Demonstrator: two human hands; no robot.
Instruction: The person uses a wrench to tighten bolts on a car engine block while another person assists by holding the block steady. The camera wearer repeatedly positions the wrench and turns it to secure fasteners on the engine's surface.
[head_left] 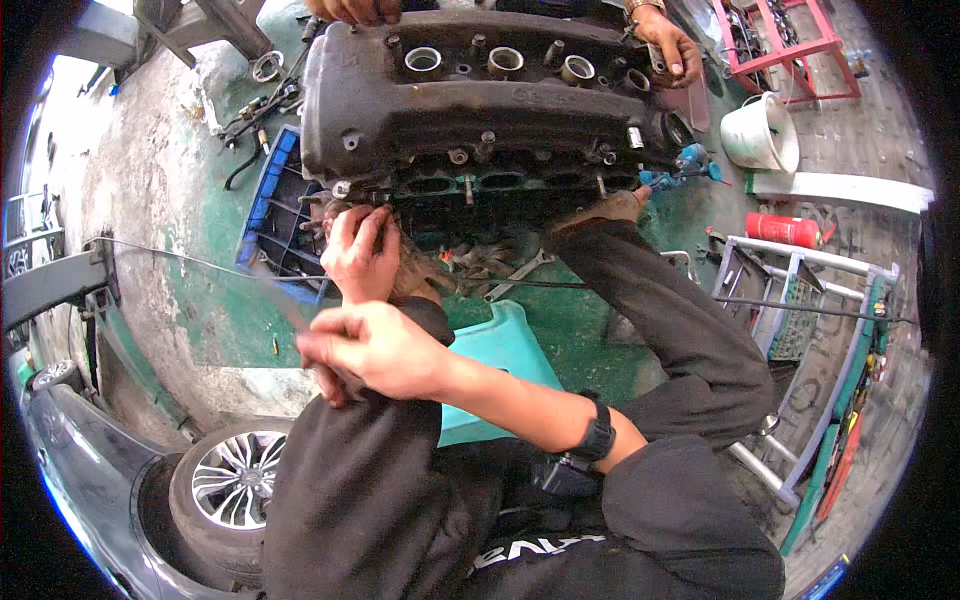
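Note:
In front of me stands a dark engine [480, 110] with round openings along its black top cover. My left hand [362, 250] is closed at the engine's lower left corner, its fingers curled by a metal fitting [343, 190]. What it grips is hidden. Nearer to me, over my left knee, my right hand [365, 350] is bent and smeared by motion. A faint, thin grey streak runs from its fingers up and left, too blurred to name. Another person's hands rest on the engine's far side, one hand [355, 10] at left and one hand [668, 48] at right.
A turquoise stool [500, 350] is under me. Wrenches [522, 275] lie below the engine, beside a blue-edged crate [268, 205]. A cable [190, 255] crosses the floor. At right are a white bucket [760, 135], a red cylinder [783, 230] and a metal frame [800, 265]; at left, a car wheel [235, 480].

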